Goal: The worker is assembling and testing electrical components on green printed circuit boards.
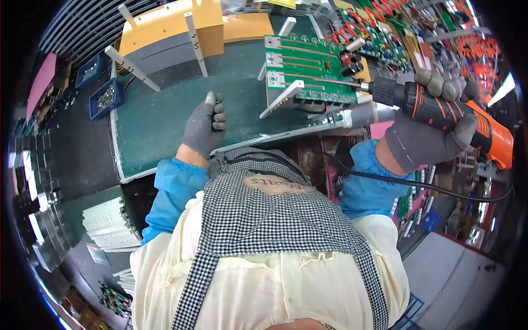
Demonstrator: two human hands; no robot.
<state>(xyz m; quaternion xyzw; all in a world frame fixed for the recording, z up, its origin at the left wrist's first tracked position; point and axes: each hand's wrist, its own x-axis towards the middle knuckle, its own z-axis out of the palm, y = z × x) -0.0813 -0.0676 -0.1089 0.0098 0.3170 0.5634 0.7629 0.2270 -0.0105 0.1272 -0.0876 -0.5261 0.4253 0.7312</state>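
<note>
My right hand [432, 132], in a grey glove, is wrapped round an orange and black corded electric screwdriver [429, 104]. Its long thin bit points left and reaches over the right part of a green circuit board [308, 60]; whether the tip touches anything cannot be made out. White bars [283, 99] stand at the board's sides and carry it above the bench. My left hand [204, 125], also gloved, hovers over the near edge of the bench, left of the board. Its fingers are curled in with the thumb against them, and what they may hold is hidden.
On the green bench [159, 124] stands a yellow and grey box-like block [176, 41] with white bars round it. Blue bins [105, 100] of small metal parts lie at left. White strips [110, 223] are stacked lower left. The screwdriver's black cord [429, 186] loops below my right arm.
</note>
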